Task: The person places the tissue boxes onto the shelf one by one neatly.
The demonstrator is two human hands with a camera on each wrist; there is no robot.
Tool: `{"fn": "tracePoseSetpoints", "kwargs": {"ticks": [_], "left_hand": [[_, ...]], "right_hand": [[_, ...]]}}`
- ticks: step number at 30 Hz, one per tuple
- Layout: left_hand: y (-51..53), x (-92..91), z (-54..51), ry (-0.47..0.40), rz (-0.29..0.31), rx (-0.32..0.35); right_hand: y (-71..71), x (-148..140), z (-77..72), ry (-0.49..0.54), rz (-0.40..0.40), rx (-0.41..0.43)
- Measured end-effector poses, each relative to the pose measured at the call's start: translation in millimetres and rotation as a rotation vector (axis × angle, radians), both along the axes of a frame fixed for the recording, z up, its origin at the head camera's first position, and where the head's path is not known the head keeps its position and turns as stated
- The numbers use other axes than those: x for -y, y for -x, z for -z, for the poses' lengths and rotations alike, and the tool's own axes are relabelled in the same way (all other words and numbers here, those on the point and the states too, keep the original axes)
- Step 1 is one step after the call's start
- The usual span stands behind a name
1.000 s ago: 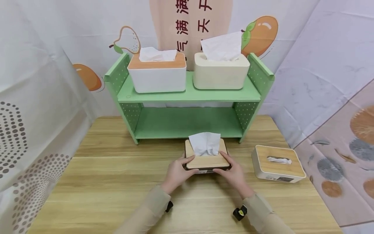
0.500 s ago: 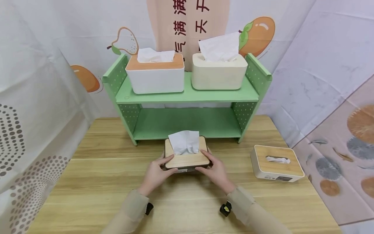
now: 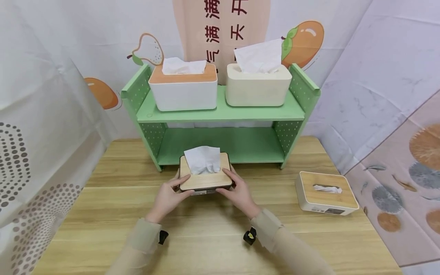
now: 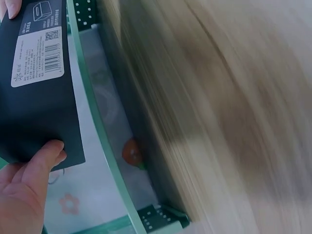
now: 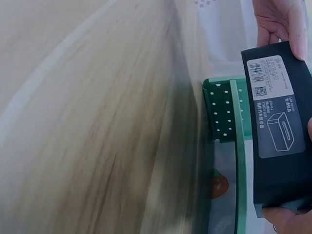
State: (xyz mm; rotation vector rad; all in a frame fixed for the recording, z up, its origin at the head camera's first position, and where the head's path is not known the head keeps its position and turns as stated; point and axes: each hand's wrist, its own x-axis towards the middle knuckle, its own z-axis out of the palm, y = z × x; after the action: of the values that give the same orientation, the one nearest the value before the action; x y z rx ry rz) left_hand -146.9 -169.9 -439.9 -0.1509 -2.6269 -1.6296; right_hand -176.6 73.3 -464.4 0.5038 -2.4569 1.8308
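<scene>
A carrying stage appears to have been reached: the black rectangular tissue box with a pale wooden lid (image 3: 206,180) is gripped by both hands and, judging by the wrist views, is raised above the wood-grain table (image 3: 113,214); it has not yet been set down or let go. It is found between 6 and 7 o'clock from the middle of the green 2-level shelf (image 3: 220,115), just in front of the lower board. Its ends are clasped by the left hand (image 3: 168,198) and the right hand (image 3: 239,194), the fingers of each bent partway around it, with the thumb set against the front face. On the upper board, a white box with an orange-brown lid (image 3: 185,95) and a cream box with rounded corners (image 3: 258,91) are already placed. An off-white box with a tan wooden lid (image 3: 323,197) is left on the table, just past 3 o'clock, untouched. The held box is seen lid uppermost, a white tissue (image 3: 203,159) standing from it; its dark front is marked by a pale barcode label (image 4: 39,56).
</scene>
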Motion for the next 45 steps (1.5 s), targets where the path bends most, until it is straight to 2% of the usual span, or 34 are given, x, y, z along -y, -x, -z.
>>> {"fn": "tracePoseSetpoints", "kwargs": {"ticks": [6,13,26,32,38,45], "left_hand": [[7.0,10.8,-0.4,0.021,-0.035,-0.015],[20.2,21.2,1.1,0.066,-0.088,-0.036],[27.7,30.6,11.2,0.058,-0.090,-0.021],[33.8,33.5,14.0,0.050,-0.095,-0.018],[40.5,31.4,15.6,0.081,-0.102,-0.061],[46.5,28.5,12.5,0.118,-0.101,-0.077]], "right_hand": [[12.0,13.2,-1.9,-0.003,-0.013,0.005],[26.6,23.7,-4.3,0.008,-0.025,-0.015],[38.8,30.5,3.7,-0.044,-0.020,-0.030],[44.5,34.6,5.6,-0.078,-0.018,-0.080],[51.6,36.5,6.2,-0.136,-0.007,-0.176],[63.1,39.2,4.8,-0.191,0.001,-0.202]]}}
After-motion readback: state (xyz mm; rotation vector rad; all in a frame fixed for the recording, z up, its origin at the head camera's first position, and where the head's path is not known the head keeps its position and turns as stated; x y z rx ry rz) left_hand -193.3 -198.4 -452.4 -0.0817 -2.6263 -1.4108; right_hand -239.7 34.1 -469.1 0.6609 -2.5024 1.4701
